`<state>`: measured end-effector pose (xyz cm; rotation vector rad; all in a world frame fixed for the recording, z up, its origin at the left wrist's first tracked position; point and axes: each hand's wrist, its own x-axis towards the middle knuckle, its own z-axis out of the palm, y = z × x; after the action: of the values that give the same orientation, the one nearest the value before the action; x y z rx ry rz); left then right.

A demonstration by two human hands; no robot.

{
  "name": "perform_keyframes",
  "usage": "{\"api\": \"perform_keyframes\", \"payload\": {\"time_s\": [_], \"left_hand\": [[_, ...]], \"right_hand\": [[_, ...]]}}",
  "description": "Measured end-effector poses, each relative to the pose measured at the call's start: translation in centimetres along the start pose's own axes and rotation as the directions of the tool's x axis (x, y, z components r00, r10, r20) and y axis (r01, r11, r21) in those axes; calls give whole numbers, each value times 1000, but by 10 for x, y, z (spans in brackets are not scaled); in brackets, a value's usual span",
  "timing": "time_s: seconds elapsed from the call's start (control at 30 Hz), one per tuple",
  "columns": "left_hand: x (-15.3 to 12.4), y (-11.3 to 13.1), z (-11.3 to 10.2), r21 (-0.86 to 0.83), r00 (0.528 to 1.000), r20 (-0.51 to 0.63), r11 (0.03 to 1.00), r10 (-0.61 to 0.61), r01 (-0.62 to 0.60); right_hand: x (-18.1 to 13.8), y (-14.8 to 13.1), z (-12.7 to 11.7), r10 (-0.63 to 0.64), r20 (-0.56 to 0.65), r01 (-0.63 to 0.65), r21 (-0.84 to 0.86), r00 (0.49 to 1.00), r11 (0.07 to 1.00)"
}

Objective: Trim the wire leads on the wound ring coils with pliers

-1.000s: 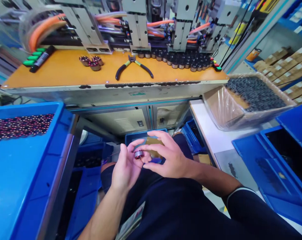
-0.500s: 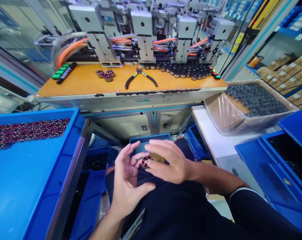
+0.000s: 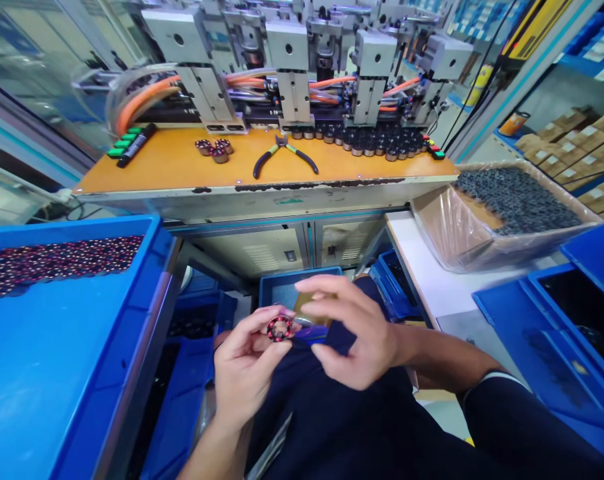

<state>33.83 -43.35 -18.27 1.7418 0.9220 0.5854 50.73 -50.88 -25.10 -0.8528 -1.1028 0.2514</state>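
Note:
My left hand (image 3: 247, 363) pinches a small ring-shaped wound coil part (image 3: 279, 328), red and black, between thumb and fingertips above my lap. Just to its right my right hand (image 3: 355, 333) hovers with fingers spread and slightly curled, holding nothing and apart from the part. On the orange bench top (image 3: 182, 167) lie three similar coil parts (image 3: 215, 149) and a pair of pliers (image 3: 285, 155).
A machine with grey heads and orange hoses (image 3: 292, 67) stands behind the bench, with a row of dark parts (image 3: 372, 141) under it. A blue bin of coils (image 3: 57, 257) is at left. A lined carton of black parts (image 3: 512, 200) and blue bins (image 3: 572, 313) are at right.
The right hand has let go of the coil part and drawn back to the right. The left hand now holds the part alone, turned face up. The camera has tilted slightly.

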Motion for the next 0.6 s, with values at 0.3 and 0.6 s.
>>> {"api": "perform_keyframes", "payload": {"time_s": [0.3,0.6], "left_hand": [[-1,6,-4,105,998,54,994,-18,12],[-1,7,-3,-66,995,52,994,-85,88]], "right_hand": [[4,1,-1,484,270,-552,325,832,768],[2,-5,10,638,355,-719,478,684,505]]}}
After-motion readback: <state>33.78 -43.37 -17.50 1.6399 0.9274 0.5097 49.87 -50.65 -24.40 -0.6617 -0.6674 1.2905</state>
